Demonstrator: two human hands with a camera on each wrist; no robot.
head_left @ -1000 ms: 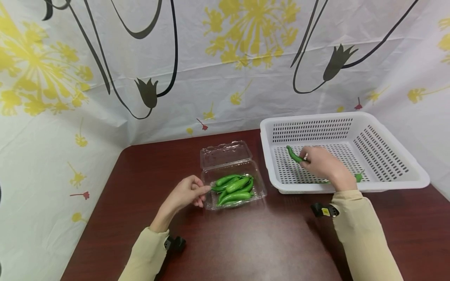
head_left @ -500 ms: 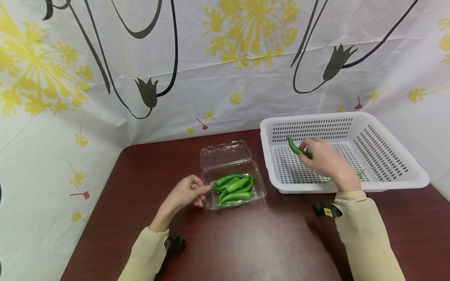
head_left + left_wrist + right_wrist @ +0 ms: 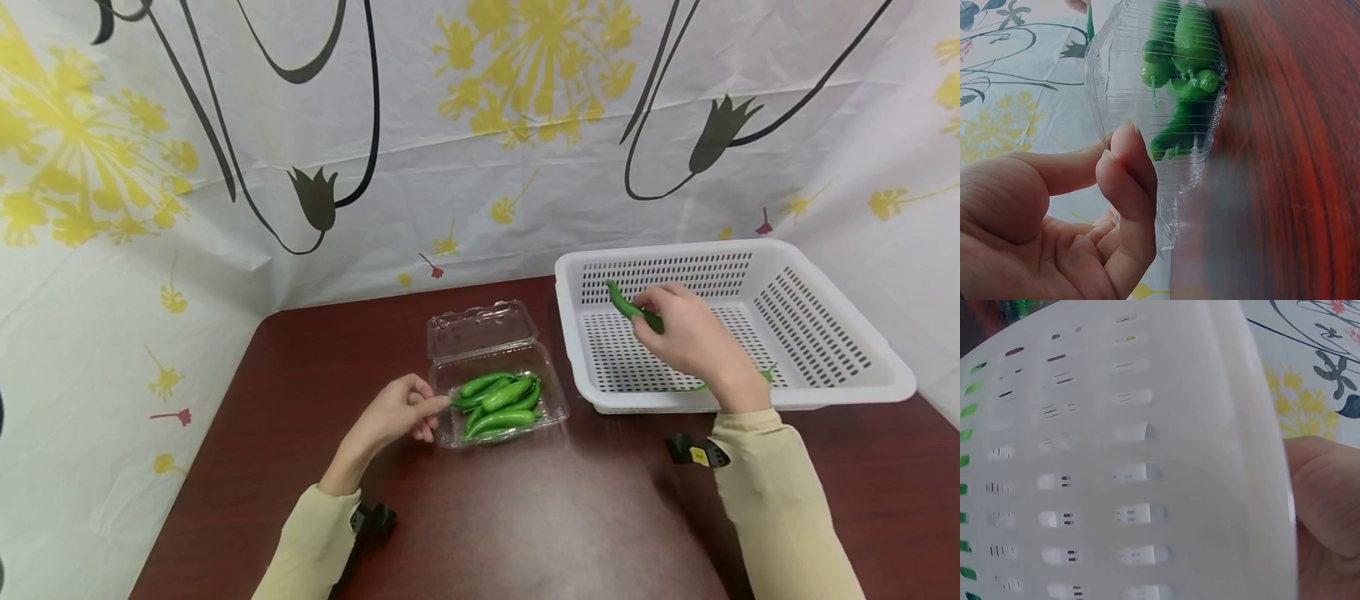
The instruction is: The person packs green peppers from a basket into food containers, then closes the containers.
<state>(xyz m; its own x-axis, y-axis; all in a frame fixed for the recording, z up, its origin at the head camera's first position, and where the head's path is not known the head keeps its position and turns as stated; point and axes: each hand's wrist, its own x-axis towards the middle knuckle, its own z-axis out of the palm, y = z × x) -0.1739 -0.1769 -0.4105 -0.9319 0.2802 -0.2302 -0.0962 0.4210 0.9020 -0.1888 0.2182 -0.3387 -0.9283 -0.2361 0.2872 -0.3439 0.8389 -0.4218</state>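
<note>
My left hand point(image 3: 401, 408) pinches the left rim of a clear plastic clamshell box point(image 3: 557, 398) between thumb and fingers. Its lid point(image 3: 482, 330) stands raised at the back, and several green chili peppers point(image 3: 504, 395) lie heaped inside. In the left wrist view the fingertips meet on the edge of the box point(image 3: 1125, 87). Over a white slotted basket point(image 3: 637, 402), my right hand point(image 3: 693, 333) holds one green chili pepper point(image 3: 622, 302) by its lower end, its other end pointing up and left. The right wrist view shows mostly the basket's outer wall point(image 3: 1210, 437), hiding the fingers.
More green pepper point(image 3: 767, 375) shows on the basket floor, partly behind the right wrist. The dark red wooden table point(image 3: 525, 517) extends in front. A patterned white cloth point(image 3: 480, 200) hangs behind and at both sides, close to the basket's back.
My right hand has risen slightly inside the basket with the chili pepper, which has moved up and away. The left hand and the clamshell box have stayed still.
</note>
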